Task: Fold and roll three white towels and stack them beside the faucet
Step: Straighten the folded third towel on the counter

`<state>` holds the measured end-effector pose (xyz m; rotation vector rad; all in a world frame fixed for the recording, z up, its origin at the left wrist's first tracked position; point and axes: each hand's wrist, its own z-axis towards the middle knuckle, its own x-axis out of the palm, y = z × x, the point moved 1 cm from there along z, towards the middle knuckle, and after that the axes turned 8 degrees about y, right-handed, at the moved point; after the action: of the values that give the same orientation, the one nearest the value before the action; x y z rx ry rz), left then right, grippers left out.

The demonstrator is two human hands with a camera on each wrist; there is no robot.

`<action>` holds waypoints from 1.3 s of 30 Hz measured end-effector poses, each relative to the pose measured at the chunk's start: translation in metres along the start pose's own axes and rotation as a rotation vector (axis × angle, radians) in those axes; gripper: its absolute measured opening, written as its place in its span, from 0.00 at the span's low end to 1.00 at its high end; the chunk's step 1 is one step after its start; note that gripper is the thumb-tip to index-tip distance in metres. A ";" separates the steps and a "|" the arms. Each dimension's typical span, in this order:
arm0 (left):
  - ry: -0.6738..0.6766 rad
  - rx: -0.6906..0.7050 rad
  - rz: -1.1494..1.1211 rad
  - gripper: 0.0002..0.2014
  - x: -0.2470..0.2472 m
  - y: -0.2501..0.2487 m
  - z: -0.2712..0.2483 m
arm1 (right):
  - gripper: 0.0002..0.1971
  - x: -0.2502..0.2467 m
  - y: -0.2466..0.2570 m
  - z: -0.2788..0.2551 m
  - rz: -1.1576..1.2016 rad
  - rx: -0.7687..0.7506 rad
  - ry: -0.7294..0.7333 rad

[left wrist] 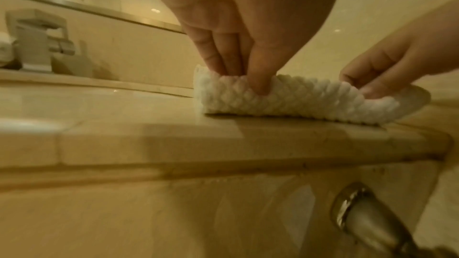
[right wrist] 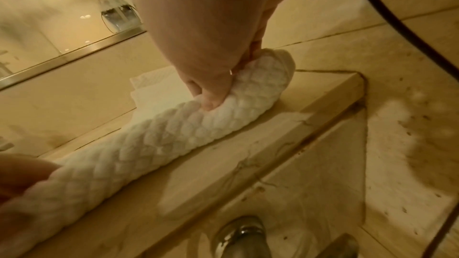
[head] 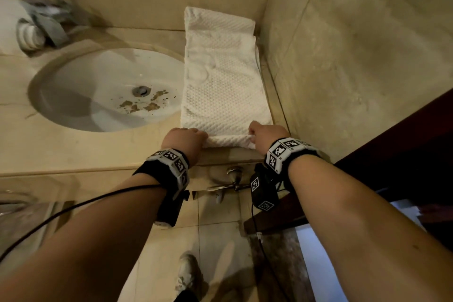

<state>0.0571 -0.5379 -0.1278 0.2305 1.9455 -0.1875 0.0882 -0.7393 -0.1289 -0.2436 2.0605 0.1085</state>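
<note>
The left hand (head: 182, 141) and right hand (head: 266, 136) each pinch an end of the rolled near edge of the white towel (head: 223, 81), fingers curled round it. The towel lies along the tabletop's (head: 73, 149) right edge, beside the sink (head: 105, 88); the faucet (head: 46, 24) stands at the back-left corner.

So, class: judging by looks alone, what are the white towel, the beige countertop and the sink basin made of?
White towel: soft woven cotton, probably; raised waffle texture, rolls under each hand.
Beige countertop: polished stone, likely marble; veins, glossy sheen.
Sink basin: white glazed ceramic, apparently; smooth and shiny.
</note>
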 end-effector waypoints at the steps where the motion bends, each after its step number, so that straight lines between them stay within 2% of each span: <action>1: 0.004 -0.009 -0.009 0.18 -0.003 0.000 0.003 | 0.11 -0.001 0.001 0.001 0.032 0.027 -0.001; 4: 0.031 -0.035 -0.064 0.16 -0.006 -0.002 0.009 | 0.13 -0.006 0.004 0.003 0.045 0.081 0.023; 7: 0.093 -0.052 -0.108 0.18 -0.007 -0.003 0.016 | 0.14 -0.010 0.008 0.001 0.029 0.098 0.034; 10: 0.168 -0.062 -0.176 0.19 -0.005 0.002 0.029 | 0.15 -0.005 0.010 0.000 0.053 0.088 -0.017; 14: 0.255 -0.051 -0.349 0.14 -0.005 0.014 0.046 | 0.14 0.013 0.010 -0.003 0.114 0.079 -0.088; 15: 0.250 -0.049 -0.392 0.12 -0.005 0.016 0.047 | 0.13 0.017 0.008 -0.005 0.134 0.078 -0.108; 17: 0.208 -0.060 -0.427 0.09 -0.004 0.016 0.047 | 0.16 0.020 0.006 -0.009 0.171 0.066 -0.120; 20: 0.068 -0.085 -0.395 0.07 -0.001 0.015 0.044 | 0.19 0.014 0.006 -0.006 0.172 0.066 -0.078; 22: -0.040 -0.098 -0.241 0.07 -0.004 0.010 0.040 | 0.17 0.008 0.006 0.000 0.156 0.087 -0.091; 25: -0.093 -0.077 0.023 0.13 -0.008 -0.005 0.033 | 0.15 0.005 0.004 0.008 0.156 0.100 -0.113; 27: -0.097 -0.082 0.068 0.15 -0.003 -0.016 0.030 | 0.13 0.003 0.003 0.014 0.144 0.105 -0.128; 32: -0.030 -0.173 -0.004 0.21 0.005 -0.029 0.022 | 0.14 -0.006 -0.003 0.023 0.164 0.073 -0.157; 36: 0.017 -0.199 -0.111 0.21 -0.002 -0.026 0.024 | 0.16 -0.014 -0.004 0.028 0.116 -0.050 -0.124; 39: 0.058 -0.186 -0.135 0.19 -0.010 -0.020 0.031 | 0.17 -0.015 -0.002 0.025 0.080 -0.073 -0.121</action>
<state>0.0839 -0.5655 -0.1296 -0.0180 2.0237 -0.0879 0.1173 -0.7352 -0.1273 -0.1952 1.9481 0.2424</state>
